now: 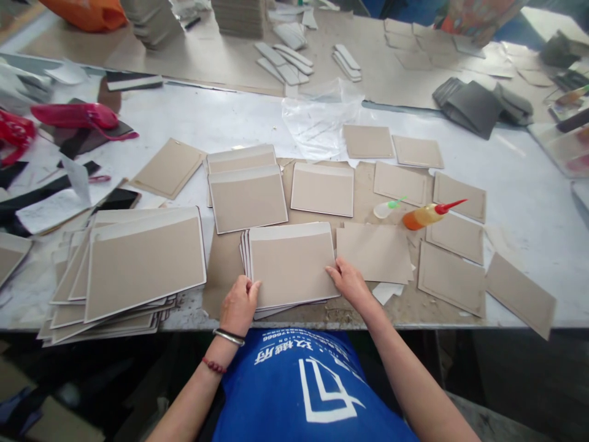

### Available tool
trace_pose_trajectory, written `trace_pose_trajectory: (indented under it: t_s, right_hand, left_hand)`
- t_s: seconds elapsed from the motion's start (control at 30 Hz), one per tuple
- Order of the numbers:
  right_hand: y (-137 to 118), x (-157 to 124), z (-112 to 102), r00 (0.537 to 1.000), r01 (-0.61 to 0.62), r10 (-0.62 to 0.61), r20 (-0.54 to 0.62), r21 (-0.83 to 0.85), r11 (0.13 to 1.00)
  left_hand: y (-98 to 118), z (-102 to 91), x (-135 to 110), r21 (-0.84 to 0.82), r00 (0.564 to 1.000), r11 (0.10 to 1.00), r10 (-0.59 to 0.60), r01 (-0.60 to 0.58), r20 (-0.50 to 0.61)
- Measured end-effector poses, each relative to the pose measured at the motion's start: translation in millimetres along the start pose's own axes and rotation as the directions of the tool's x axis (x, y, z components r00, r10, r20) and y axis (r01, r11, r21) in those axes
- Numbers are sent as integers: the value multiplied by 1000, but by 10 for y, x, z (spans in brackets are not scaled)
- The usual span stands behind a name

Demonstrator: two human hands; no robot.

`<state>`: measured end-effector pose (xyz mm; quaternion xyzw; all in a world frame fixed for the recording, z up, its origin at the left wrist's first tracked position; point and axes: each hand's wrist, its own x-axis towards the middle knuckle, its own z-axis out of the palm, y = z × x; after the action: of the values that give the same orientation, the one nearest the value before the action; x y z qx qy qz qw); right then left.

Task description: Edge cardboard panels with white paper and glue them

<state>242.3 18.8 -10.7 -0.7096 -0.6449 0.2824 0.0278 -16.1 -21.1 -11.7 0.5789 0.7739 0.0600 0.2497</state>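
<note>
Blue garment (271, 396), both hands (238, 305) holding panels (292, 264)

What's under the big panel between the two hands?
Under the top beige panel, edges of more panels peek out at the left and bottom. Their middles and whatever lies beneath are covered, so can't be seen.

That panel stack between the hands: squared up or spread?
Slightly spread: the panel stack shows several edges stepping out by the left hand, and a lower panel pokes out along the front.
</note>
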Motion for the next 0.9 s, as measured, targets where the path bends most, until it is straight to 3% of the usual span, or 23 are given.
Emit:
trace_pose_trajectory:
  t_s: [0.1,0.2,0.37,0.6,0.8,0.9]
  right_hand:
    - [-3,1,-8,1000,-1,1,6,2,1000]
    - [-7,-2,-14,1000,-1,1,3,0,1000]
    - [-16,-5,-24,1000,-10,11,17,-13,1000]
    - [9,12,14,1000,4,-4,-8,-20,1000]
    - [30,20,36,1000,6,-6,-7,-13,1000]
    - [29,18,33,1000,1,-1,-6,-23,1000]
  left_hand:
    - [-11,19,-20,148,983,982,139,-121,-116]
    - [-42,39,-8,289,914,915,347,-281,-210]
    - [-137,64,89,260,777,770,621,-582,-100]
    - [-238,15,176,125,746,745,664,-656,-44]
    - [-274,-139,141,-6,663,664,746,-747,54]
    - [-292,-164,138,-12,647,648,761,-762,44]
